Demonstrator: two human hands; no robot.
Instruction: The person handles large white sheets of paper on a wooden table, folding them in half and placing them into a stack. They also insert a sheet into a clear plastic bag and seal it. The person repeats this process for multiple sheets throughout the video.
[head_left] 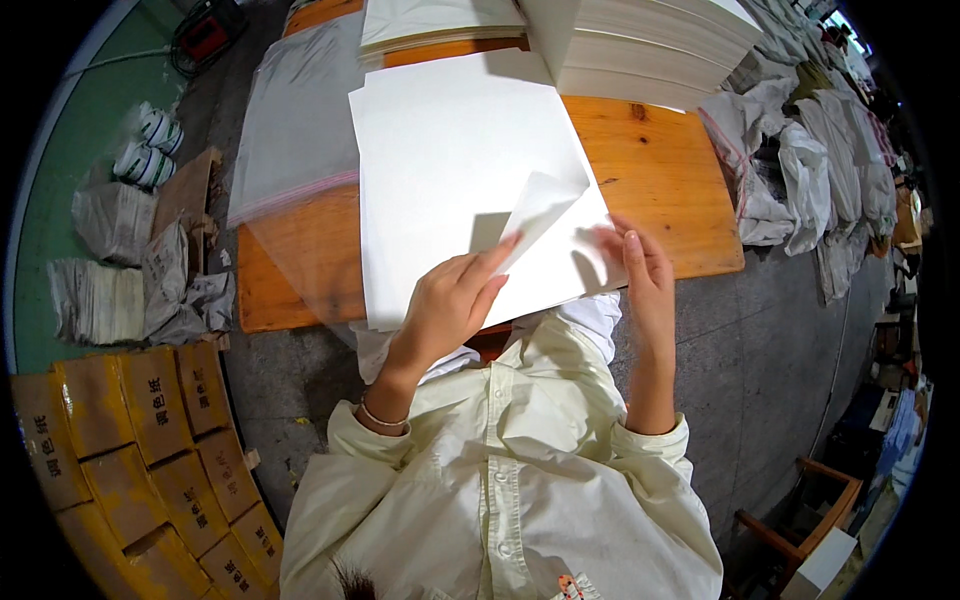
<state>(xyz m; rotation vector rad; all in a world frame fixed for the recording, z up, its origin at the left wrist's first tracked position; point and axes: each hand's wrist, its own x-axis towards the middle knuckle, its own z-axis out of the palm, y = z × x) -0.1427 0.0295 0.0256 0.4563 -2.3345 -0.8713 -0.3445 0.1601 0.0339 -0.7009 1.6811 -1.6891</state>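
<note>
White paper sheets (450, 160) lie in a thin pile on the wooden table in front of me, their edges slightly out of line. One corner of the top sheet is lifted and turned back toward the middle as a pale flap (540, 205). My left hand (447, 305) pinches this sheet between thumb and fingers near the pile's front edge. At the right edge of the paper is my right hand (645, 275), its fingers loosely curved and apart, with nothing seen in it. Motion blurs some of its fingertips.
A tall block of stacked paper (650, 55) stands at the table's back right, another stack (440, 22) at the back. A clear plastic bag (300, 120) covers the wooden table's (690, 200) left part. Brown cartons (150, 420) stand lower left; white sacks (770, 170) lie right.
</note>
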